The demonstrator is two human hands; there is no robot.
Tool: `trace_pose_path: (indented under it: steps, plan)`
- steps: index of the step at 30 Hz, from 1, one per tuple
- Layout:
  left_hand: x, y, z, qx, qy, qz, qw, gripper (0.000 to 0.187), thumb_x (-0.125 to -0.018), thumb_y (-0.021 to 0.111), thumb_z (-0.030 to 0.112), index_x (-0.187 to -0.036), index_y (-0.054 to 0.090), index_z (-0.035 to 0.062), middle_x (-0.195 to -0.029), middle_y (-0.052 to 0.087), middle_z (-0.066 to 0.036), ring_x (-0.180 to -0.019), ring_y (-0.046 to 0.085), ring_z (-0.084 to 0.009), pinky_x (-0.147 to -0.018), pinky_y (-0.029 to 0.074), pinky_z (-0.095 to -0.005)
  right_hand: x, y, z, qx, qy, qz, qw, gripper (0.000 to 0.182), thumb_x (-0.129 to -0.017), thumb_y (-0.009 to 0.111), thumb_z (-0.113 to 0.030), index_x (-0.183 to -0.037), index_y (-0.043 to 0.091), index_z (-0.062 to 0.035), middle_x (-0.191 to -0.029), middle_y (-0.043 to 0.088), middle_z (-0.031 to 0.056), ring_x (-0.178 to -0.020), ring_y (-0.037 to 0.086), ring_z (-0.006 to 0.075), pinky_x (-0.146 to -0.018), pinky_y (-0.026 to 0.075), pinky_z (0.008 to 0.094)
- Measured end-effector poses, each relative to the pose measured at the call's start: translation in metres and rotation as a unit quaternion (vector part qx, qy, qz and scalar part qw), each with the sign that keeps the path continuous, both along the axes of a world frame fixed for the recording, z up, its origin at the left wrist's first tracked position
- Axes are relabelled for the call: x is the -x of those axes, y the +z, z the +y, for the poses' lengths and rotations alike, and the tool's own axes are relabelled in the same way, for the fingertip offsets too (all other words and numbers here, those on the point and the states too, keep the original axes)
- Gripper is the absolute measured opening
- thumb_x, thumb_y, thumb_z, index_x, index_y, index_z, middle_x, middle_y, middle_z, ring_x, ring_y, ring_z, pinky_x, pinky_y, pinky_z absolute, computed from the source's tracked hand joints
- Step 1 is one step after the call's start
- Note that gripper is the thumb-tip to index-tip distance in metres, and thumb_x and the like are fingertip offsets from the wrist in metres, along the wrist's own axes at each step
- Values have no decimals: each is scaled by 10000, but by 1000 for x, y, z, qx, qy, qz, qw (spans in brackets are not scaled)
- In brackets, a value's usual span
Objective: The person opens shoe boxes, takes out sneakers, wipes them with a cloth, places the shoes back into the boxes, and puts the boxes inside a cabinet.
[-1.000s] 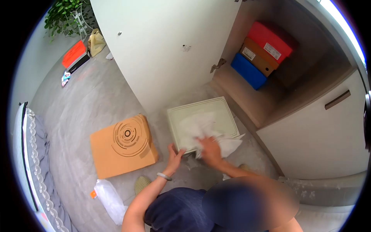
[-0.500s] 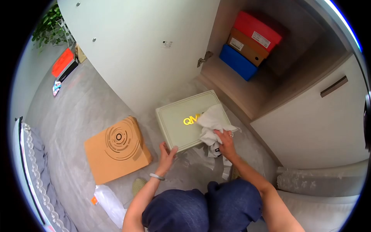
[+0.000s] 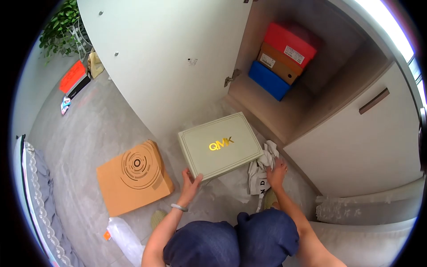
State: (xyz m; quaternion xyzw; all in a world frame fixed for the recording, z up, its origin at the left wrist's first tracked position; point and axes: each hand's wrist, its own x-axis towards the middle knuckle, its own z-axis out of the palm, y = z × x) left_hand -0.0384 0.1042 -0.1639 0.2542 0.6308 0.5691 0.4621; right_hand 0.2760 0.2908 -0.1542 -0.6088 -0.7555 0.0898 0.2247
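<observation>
A pale green box [image 3: 220, 144] with gold letters on its lid lies on the grey floor in front of me. My left hand [image 3: 190, 184] grips its near left corner. My right hand [image 3: 275, 171] rests on crumpled white paper [image 3: 262, 171] lying on the floor beside the box's right edge; whether the fingers close on the paper I cannot tell. A bracelet [image 3: 179, 207] sits on my left wrist. My knees in dark blue fill the bottom of the view.
An orange-brown box [image 3: 133, 175] lies to the left. The open cabinet [image 3: 267, 107] holds stacked red [image 3: 291, 44], brown [image 3: 278, 62] and blue [image 3: 269, 80] boxes; its white door [image 3: 169, 58] stands open. A plastic bag [image 3: 122, 236], a plant [image 3: 60, 26] and a bed edge [image 3: 26, 200] are at left.
My right hand swept the white paper off the green lid and down to the floor on the right, baring the gold letters. My left hand stayed on the box's corner.
</observation>
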Motion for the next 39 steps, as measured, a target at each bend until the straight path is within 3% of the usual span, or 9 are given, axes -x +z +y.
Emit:
trace_pose_path:
  steps: [2, 7, 13, 18, 20, 26, 30, 35, 39]
  plan:
    - [4, -5, 1, 11, -1, -13, 1000, 704, -890, 694, 311, -1352, 250, 20, -1151, 525, -109, -984, 525, -161, -792, 458, -285, 21, 20, 13, -86, -61, 27, 994, 487, -827, 606, -85, -1293, 515, 21, -1233, 542, 260, -1199, 475, 421, -1046, 340, 465]
    - [11, -8, -4, 77, -11, -46, 996, 790, -879, 685, 374, -1425, 250, 4, -1370, 431, -170, -1273, 421, -248, -1037, 361, -350, 83, 14, 41, 107, 54, 273, 954, 544, -970, 486, -414, -1297, 519, 20, -1219, 575, 297, -1165, 533, 433, -983, 409, 454]
    - [19, -19, 1, 44, -4, -120, 992, 821, -897, 592, 513, -1462, 283, 3, -1450, 392, -122, -1357, 340, -258, -1135, 222, -366, 79, 25, 15, 231, -16, 156, 960, 625, -972, 388, -546, -1150, 617, 7, -988, 662, 275, -1000, 608, 458, -883, 461, 478]
    - [24, -39, -7, 14, -5, -190, 982, 759, -903, 574, 533, -1443, 355, 47, -1447, 419, -88, -1337, 374, -221, -1133, 224, -383, 66, 5, 4, 248, -9, 205, 947, 611, -976, 382, -536, -1128, 632, 0, -1006, 653, 284, -1023, 600, 450, -889, 455, 468]
    - [17, -7, -10, 13, -8, -216, 976, 756, -904, 583, 464, -1468, 296, 51, -1452, 395, -101, -1346, 362, -225, -1126, 244, -386, 59, 5, 1, 293, -19, 222, 930, 597, -994, 425, -489, -1223, 594, 35, -1056, 677, 184, -987, 626, 265, -880, 453, 342]
    - [2, 56, -7, 29, 21, -180, 983, 877, -815, 669, 258, -1511, 181, 43, -1444, 375, -148, -1310, 408, -246, -1092, 317, -387, 38, 2, -7, 348, -12, 353, 868, 595, -965, 506, -490, -1272, 566, 16, -1087, 638, 69, -1022, 566, 166, -855, 446, 332]
    - [16, 69, -15, -57, 26, -136, 989, 913, -746, 684, 162, -1501, 191, 12, -1434, 383, -165, -1294, 421, -251, -1084, 325, -355, 28, 37, -24, 467, -51, 339, 815, 636, -934, 566, -482, -1345, 504, -1, -1285, 577, 124, -1147, 555, 228, -1009, 381, 347]
    - [28, 117, -21, -102, -52, -163, 980, 929, -702, 684, 186, -1489, 234, -18, -1434, 409, -156, -1330, 390, -253, -1126, 259, -342, 18, 80, -25, 578, 27, 535, 615, 652, -877, 653, -398, -1353, 472, 9, -1270, 582, 140, -1157, 567, 262, -1012, 430, 361]
    - [32, 137, -18, -171, -33, -139, 975, 1016, -755, 730, 452, -1512, 213, 14, -1500, 336, -144, -1362, 339, -267, -1112, 273, -389, 22, 93, -27, 552, 52, 548, 626, 604, -840, 639, -372, -1296, 508, 2, -1187, 616, 159, -1081, 605, 282, -946, 490, 392]
